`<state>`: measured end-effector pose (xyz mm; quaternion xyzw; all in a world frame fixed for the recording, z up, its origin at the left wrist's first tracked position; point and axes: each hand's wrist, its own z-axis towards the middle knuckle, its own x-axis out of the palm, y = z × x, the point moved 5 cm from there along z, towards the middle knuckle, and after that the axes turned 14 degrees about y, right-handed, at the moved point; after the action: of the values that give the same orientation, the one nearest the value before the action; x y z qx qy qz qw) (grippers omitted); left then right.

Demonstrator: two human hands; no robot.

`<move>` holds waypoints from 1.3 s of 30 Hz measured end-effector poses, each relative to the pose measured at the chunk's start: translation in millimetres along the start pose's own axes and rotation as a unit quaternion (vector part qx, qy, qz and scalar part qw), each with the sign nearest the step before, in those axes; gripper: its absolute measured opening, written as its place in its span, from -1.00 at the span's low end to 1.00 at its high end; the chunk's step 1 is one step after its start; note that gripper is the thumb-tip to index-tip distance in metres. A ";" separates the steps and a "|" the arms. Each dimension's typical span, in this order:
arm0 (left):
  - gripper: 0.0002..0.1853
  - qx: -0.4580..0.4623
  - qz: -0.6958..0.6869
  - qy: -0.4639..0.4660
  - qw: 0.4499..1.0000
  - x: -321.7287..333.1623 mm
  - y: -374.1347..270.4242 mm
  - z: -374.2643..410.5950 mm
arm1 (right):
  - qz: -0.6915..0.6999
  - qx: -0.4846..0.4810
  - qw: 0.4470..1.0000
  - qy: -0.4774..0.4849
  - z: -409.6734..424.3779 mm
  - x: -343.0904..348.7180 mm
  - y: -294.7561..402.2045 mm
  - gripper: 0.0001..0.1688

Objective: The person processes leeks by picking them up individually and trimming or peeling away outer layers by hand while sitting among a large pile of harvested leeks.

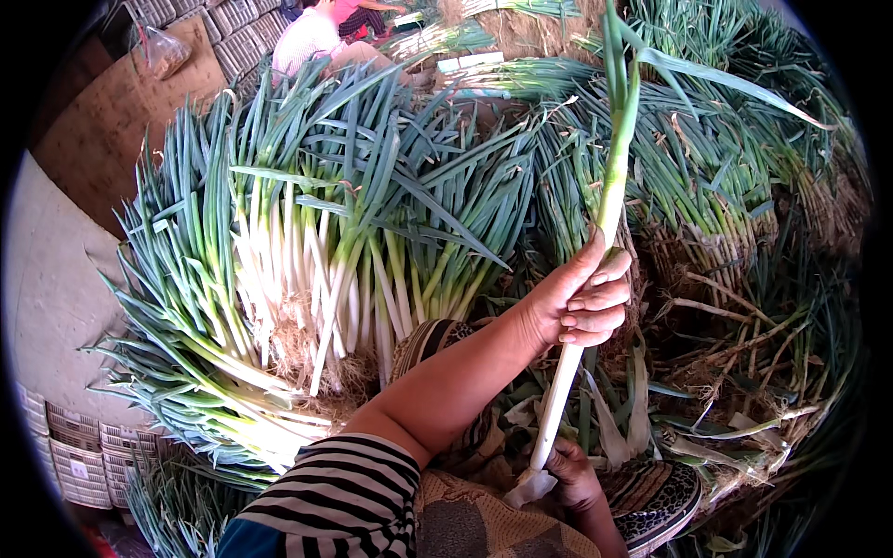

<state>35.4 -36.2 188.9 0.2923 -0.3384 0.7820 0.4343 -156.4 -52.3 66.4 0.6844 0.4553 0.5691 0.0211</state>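
My left hand (593,296) is wrapped around the middle of a long green onion (612,185), held steeply tilted in front of me. Its green leaves rise to the top of the view, and one bends over to the right. Low down, my right hand (575,474) grips the white lower end, its fingertips partly hidden behind the stalk. A loose pale flap of outer skin (531,487) hangs at that end. To the left of my hands stands a big heap of green onions (300,258), white stems and roots facing me.
Trimmed leaves and stalks (739,390) litter the floor at right. More onion bundles (698,181) lie behind. Plastic crates (80,467) stand at lower left and others (244,35) at upper left, near a brown board (132,118). Another person (307,42) sits at the back.
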 end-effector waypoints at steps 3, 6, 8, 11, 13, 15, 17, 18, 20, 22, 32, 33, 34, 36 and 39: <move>-0.49 -0.013 -0.017 0.011 1.000 3.6 0.7 -1.9 | -0.015 -0.013 1.000 0.004 -2.6 5.8 -0.6 -0.68; -0.49 -0.026 0.021 -0.031 0.999 -1.9 -0.1 -6.4 | -0.035 -0.010 0.999 -0.024 -2.4 8.7 -0.3 -0.72; -0.49 -0.032 0.078 -0.092 0.992 -9.1 -1.6 -9.5 | -0.039 -0.001 0.998 -0.057 0.4 16.8 3.2 -0.71; -0.48 -0.053 0.220 -0.321 0.920 -20.9 -9.6 -16.4 | 0.077 -0.077 0.990 -0.084 4.3 5.3 3.5 -0.64; -0.46 -0.033 0.241 -0.424 0.872 -33.2 -12.2 -25.5 | 0.038 -0.119 0.981 -0.149 0.3 -1.4 11.1 -0.64; -0.46 -0.014 0.258 -0.506 0.823 -40.4 -16.0 -35.1 | -0.055 -0.210 0.960 -0.179 -6.7 -14.7 15.0 -0.73; -0.46 0.003 0.256 -0.514 0.819 -44.9 -19.9 -38.4 | -0.040 -0.228 0.961 -0.149 -7.7 -11.1 18.5 -0.77; -0.46 0.011 0.254 -0.517 0.817 -46.1 -20.6 -39.4 | -0.032 -0.237 0.962 -0.134 -7.5 -8.2 20.8 -0.79; -0.47 0.017 0.250 -0.511 0.822 -44.4 -18.3 -38.6 | 0.012 -0.218 0.972 -0.090 -1.9 -2.8 18.3 -0.76; -0.48 0.018 0.228 -0.484 0.844 -41.3 -14.8 -36.5 | 0.046 -0.205 0.977 -0.048 -2.7 3.6 18.1 -0.70; -0.54 0.029 0.123 -0.350 0.928 -33.5 -4.2 -28.8 | 0.046 -0.187 0.978 0.074 -2.6 24.2 21.2 -0.62; -0.54 0.030 0.123 -0.351 0.928 -36.2 -6.0 -30.6 | 0.032 -0.180 0.981 0.056 -5.2 22.2 21.5 -0.64; -0.54 0.031 0.123 -0.352 0.927 -37.6 -7.6 -31.1 | 0.019 -0.173 0.984 0.037 -7.3 20.4 21.5 -0.67; -0.54 0.026 0.152 -0.402 0.902 -37.6 -10.9 -33.6 | -0.028 -0.183 0.982 0.022 -7.3 21.8 29.2 -0.75; -0.54 0.029 0.213 -0.486 0.847 -43.7 -16.6 -42.5 | -0.165 -0.214 0.955 -0.123 -15.5 9.9 40.9 -0.86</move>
<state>62.7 -17.3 135.1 0.5683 -0.5376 0.6222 0.0284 -144.9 -77.4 101.7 0.6439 0.4233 0.5530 0.3168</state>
